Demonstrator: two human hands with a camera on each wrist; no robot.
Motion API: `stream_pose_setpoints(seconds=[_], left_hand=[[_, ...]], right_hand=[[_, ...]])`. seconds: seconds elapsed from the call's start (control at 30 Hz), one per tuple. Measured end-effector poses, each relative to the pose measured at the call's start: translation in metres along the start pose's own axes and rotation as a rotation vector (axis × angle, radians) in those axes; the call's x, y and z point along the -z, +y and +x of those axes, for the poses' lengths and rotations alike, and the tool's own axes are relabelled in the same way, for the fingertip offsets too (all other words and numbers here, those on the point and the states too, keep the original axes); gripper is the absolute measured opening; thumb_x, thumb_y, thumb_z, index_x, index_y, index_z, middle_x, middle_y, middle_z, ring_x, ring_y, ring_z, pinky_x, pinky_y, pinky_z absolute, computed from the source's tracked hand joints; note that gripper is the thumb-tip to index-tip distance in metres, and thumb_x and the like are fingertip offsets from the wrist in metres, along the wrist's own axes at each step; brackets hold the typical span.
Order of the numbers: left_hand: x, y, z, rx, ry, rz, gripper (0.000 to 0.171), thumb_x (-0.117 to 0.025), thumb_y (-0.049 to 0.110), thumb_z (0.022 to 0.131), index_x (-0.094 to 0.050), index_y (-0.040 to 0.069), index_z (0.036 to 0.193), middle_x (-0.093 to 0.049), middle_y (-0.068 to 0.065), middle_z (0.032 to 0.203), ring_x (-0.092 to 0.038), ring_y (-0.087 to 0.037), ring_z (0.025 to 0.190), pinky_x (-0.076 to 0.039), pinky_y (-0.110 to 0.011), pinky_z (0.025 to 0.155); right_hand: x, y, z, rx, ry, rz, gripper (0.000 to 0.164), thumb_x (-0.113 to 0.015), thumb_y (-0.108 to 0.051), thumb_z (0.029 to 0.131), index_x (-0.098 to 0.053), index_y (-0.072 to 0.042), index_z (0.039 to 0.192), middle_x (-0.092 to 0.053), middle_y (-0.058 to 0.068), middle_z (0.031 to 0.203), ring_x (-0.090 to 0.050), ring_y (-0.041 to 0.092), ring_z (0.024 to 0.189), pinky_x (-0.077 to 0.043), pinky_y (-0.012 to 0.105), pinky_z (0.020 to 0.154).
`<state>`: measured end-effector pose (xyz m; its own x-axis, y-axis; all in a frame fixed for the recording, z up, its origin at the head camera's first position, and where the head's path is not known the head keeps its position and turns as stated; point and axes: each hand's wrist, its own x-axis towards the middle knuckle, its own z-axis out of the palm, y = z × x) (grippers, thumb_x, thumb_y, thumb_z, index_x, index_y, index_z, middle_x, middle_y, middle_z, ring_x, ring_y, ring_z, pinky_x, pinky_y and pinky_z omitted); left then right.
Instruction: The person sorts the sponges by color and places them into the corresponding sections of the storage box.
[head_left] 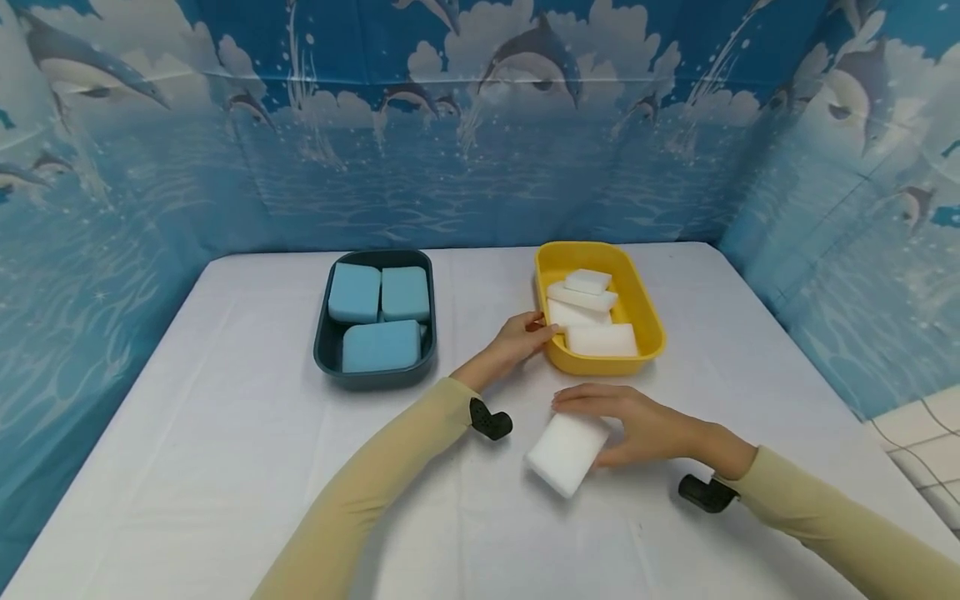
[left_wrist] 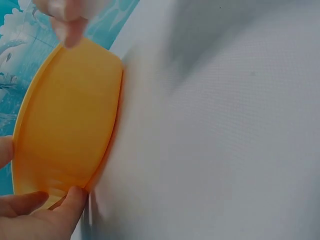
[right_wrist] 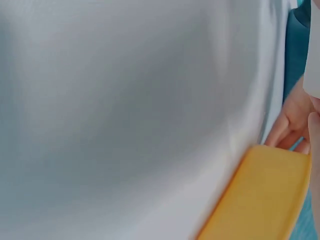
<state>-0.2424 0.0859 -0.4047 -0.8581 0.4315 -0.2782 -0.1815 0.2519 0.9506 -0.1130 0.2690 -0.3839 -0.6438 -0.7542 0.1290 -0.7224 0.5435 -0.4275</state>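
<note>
A white sponge block (head_left: pixel 567 454) is tilted above the front of the table, and my right hand (head_left: pixel 637 423) holds it between thumb and fingers. My left hand (head_left: pixel 517 340) grips the near left side of a yellow tub (head_left: pixel 651 321). In the left wrist view, fingers (left_wrist: pixel 72 205) lie against that tub's wall and rim. Several white sponges (head_left: pixel 602 340) lie stacked inside it. At the right edge of the right wrist view, part of the held sponge (right_wrist: pixel 314 55) shows, with the yellow tub (right_wrist: pixel 265 190) below.
A dark teal tub (head_left: pixel 375 381) stands left of the yellow one, with several blue sponges (head_left: pixel 381 346) in it. Both tubs sit on a white-covered table (head_left: pixel 187 433). Dolphin-printed curtains (head_left: pixel 480 167) hang behind and at the sides.
</note>
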Motion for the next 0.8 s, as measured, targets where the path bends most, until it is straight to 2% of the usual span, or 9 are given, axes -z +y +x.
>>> stream_pose_setpoints(seconds=[0.33,0.6,0.8], left_hand=[[-0.001,-0.001,-0.001,-0.003,0.007,0.006,0.056,-0.056,0.032,0.094,-0.039,0.012,0.143,-0.051,-0.009,0.134,-0.053,-0.014,0.109,-0.047,-0.029,0.101],[-0.002,-0.001,-0.001,0.000,0.008,0.010,0.055,-0.055,0.032,0.094,-0.039,0.013,0.143,-0.051,-0.009,0.133,-0.053,-0.014,0.110,-0.047,-0.029,0.102],[-0.002,-0.002,0.000,-0.010,0.008,0.013,0.056,-0.056,0.032,0.094,-0.039,0.012,0.143,-0.051,-0.010,0.133,-0.053,-0.015,0.108,-0.047,-0.030,0.101]], right_hand=[[0.013,0.001,-0.003,0.015,0.053,-0.007,0.065,-0.076,-0.041,0.075,-0.056,-0.013,0.130,-0.056,0.004,0.133,-0.049,0.009,0.122,-0.038,0.010,0.103],[0.028,0.008,0.001,-0.036,0.098,-0.014,0.065,-0.080,-0.034,0.073,-0.057,-0.012,0.129,-0.058,0.002,0.130,-0.050,0.006,0.117,-0.049,0.019,0.093],[0.043,0.016,0.007,-0.085,0.142,-0.029,0.066,-0.082,-0.029,0.071,-0.056,-0.014,0.130,-0.057,0.003,0.131,-0.048,0.005,0.118,-0.050,0.023,0.091]])
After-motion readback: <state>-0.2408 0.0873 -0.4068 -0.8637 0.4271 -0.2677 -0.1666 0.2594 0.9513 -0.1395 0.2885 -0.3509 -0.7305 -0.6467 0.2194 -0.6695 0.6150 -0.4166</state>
